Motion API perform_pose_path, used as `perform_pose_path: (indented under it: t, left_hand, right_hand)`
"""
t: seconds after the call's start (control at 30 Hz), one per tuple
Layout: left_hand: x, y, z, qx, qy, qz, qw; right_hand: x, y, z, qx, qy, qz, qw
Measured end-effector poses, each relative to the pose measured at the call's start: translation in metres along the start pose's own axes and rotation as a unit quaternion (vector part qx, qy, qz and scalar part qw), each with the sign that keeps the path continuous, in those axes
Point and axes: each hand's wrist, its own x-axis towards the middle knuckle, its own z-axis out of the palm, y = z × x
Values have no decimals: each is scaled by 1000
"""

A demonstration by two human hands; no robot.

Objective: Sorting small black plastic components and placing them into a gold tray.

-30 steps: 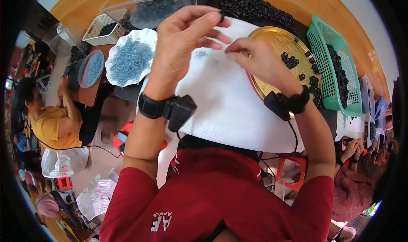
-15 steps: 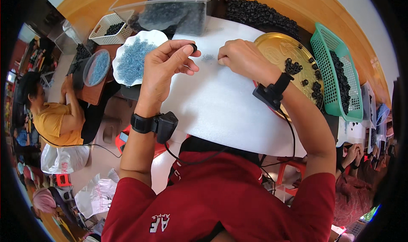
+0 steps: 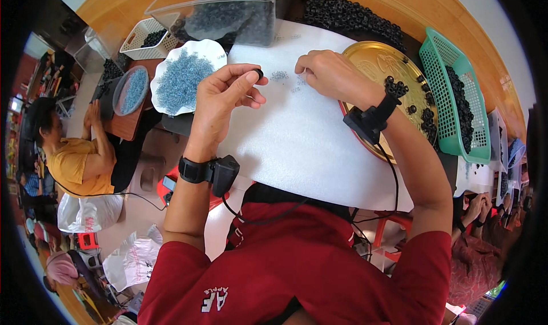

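My left hand (image 3: 224, 91) is raised over the white sheet (image 3: 285, 148), pinching a small black ring (image 3: 258, 73) between thumb and forefinger, its other fingers curled loosely. To its right my right hand (image 3: 334, 76) hovers knuckles up, fingers bent and thumb tucked near the forefinger; anything in those fingertips is hidden. Tiny clear pieces (image 3: 279, 75) lie on the sheet between the hands, with more close to the right fingertips. Left of my left hand, a white wavy-edged plate (image 3: 219, 52) holds a heap of small bluish clear pieces (image 3: 181, 82).
A gold round tray (image 3: 371, 62) with black rings (image 3: 395, 87) sits under my right forearm. Beyond it stands a green basket (image 3: 436, 91). A clear bin (image 3: 257, 25) and a pile of black rings (image 3: 354, 19) are at the back. Another person (image 3: 83, 159) sits at left.
My right hand has lifted slightly and shifted right, uncovering tiny pieces on the sheet. My left hand keeps the black ring in nearly the same place.
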Motion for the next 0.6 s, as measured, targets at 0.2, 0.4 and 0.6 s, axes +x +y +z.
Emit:
perform_pose_path:
  t: [0.2,0.4,0.6]
  left_hand:
    - [-3,-6,-3,9,10,-10,1000]
    - [-2,-1,4,12,0,-16,1000]
    - [7,25,24,23,-51,11,998]
  right_hand:
    - [-10,-8,-8,5,16,-80,997]
    - [-13,-12,-9,-25,-24,-105,994]
    - [-32,-2,-42,120,40,-19,992]
